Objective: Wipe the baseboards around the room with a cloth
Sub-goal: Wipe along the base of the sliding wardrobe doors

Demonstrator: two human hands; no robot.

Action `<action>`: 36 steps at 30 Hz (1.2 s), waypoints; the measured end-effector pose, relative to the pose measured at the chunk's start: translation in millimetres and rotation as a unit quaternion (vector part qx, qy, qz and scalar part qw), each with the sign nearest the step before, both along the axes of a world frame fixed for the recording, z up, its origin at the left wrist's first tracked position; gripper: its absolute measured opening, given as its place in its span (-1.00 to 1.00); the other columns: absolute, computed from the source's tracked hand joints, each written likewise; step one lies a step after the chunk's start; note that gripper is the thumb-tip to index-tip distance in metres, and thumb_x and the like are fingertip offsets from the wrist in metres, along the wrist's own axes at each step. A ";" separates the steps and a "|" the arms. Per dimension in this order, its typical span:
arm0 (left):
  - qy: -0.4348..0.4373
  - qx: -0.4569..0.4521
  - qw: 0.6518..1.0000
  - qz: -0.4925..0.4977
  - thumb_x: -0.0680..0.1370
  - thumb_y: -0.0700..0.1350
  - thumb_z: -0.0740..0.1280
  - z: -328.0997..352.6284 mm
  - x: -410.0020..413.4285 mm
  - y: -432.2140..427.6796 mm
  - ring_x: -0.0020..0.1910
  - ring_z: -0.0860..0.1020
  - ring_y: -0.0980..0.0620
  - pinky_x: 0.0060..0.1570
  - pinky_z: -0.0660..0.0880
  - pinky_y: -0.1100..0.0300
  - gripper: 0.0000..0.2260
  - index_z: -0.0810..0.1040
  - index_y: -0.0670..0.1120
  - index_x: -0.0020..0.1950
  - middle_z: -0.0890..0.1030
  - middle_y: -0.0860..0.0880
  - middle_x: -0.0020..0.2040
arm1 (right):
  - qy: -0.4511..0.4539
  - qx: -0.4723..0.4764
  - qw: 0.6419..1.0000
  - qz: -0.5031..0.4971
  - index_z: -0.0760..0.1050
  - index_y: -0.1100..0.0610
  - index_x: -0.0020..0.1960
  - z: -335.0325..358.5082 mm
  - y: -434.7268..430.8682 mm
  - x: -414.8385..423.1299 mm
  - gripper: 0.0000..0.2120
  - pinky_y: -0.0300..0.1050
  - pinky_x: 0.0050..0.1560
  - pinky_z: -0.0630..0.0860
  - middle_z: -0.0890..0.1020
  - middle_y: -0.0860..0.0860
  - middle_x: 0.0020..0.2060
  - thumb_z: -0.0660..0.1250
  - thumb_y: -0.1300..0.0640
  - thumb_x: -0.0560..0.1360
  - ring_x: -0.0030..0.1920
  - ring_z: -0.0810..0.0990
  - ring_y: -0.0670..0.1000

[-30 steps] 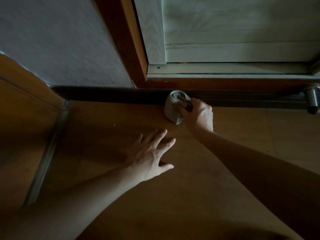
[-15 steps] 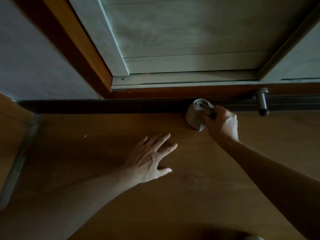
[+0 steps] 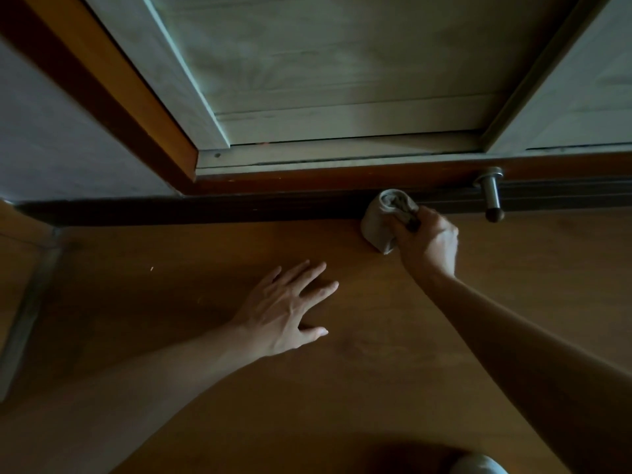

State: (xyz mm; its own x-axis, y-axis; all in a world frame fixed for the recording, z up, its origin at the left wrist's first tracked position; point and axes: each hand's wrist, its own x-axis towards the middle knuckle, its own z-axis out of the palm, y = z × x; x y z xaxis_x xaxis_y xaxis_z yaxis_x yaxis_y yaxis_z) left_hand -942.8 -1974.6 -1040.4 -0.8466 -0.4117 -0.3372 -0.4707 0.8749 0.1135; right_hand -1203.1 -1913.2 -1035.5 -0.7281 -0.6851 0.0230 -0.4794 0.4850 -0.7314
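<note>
Well, the job looks somewhere in its middle, though the dim light hides which stretches are already clean. The right hand (image 3: 427, 242) has its fingers curled tight round the bunched grey cloth (image 3: 378, 227), which is pressed against the dark baseboard (image 3: 239, 211) under the pale door frame (image 3: 342, 159), just left of the metal doorstop (image 3: 492, 196). The left hand (image 3: 284, 311) lies flat on the wooden floor (image 3: 376, 354), fingers spread wide, holding nothing. I'd say the run past the doorstop and the other walls remain. No brand or writing shows anywhere.
</note>
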 end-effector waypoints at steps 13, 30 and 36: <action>0.001 0.006 1.000 -0.001 0.55 0.40 0.15 -4.2 2.4 -0.4 0.63 -0.17 0.04 0.59 -0.09 -0.08 -0.28 -0.10 0.27 0.62 -0.21 0.09 0.65 | -0.024 0.016 0.997 -0.069 0.45 0.28 0.26 -7.3 20.9 -20.6 -0.60 0.15 0.17 0.48 0.53 0.20 0.21 0.32 -0.01 0.60 0.21 0.50 0.23; 0.027 -0.016 0.999 0.011 0.52 0.41 0.08 -4.5 21.2 -9.3 0.63 0.00 0.00 0.58 0.03 -0.03 -0.28 -0.05 0.24 0.63 -0.11 0.03 0.67 | 0.011 -0.070 0.996 0.056 0.56 0.21 -0.01 -16.5 -43.7 78.5 -0.73 -0.10 -0.20 0.49 0.62 0.06 -0.07 0.41 -0.02 0.55 -0.15 0.57 -0.01; 0.032 -0.007 0.999 0.010 0.55 0.41 0.12 -6.8 27.1 -8.6 0.64 -0.09 0.01 0.59 -0.01 -0.05 -0.28 -0.08 0.24 0.62 -0.15 0.04 0.67 | 0.029 -0.053 0.997 0.048 0.57 0.20 0.01 -19.8 -39.8 68.7 -0.72 -0.21 -0.15 0.42 0.63 0.04 -0.05 0.41 -0.03 0.54 -0.11 0.58 -0.03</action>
State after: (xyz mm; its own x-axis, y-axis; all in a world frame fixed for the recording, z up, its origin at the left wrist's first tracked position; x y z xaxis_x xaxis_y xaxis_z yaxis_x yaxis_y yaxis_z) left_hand -915.7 -1983.2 -1047.2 -0.8582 -0.4325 -0.2764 -0.4799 0.8672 0.1330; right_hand -1134.4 -1953.0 -1055.2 -0.6553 -0.7426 0.1384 -0.5620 0.3569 -0.7461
